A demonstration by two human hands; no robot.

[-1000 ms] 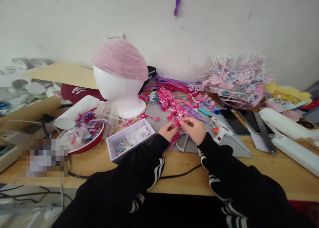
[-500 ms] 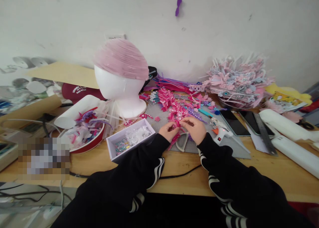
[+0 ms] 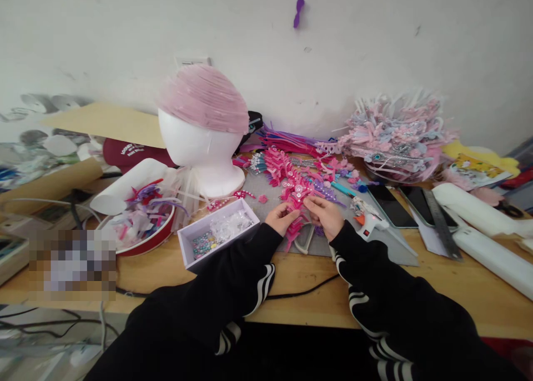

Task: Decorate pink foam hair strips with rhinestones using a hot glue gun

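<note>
Both my hands work at a bright pink decorated strip [image 3: 296,232] with fuzzy pink pieces and pearl-like beads. My left hand [image 3: 282,219] is closed on its left edge, thumb and fingers pinched together. From the right, my right hand [image 3: 325,216] pinches at the same pink strip; the fingertips are partly hidden. More pink beaded pieces [image 3: 297,189] lie just beyond my fingers. A white half-round frame [image 3: 305,241] rests under my right hand. Left of my hands stands a white box [image 3: 220,250] of beads and clear plastic.
A white foam head [image 3: 197,142] with a pink cover stands behind. At the right are a glue gun [image 3: 368,221], phones [image 3: 391,205] and a steel ruler [image 3: 442,225]. A red-rimmed bowl [image 3: 169,225] of scraps sits left; a heap of pastel flowers [image 3: 395,131] rises at back right.
My right hand has shifted slightly and its fingers have drawn closer together. More of the pink strip shows between and below my hands. The surrounding things stay put.
</note>
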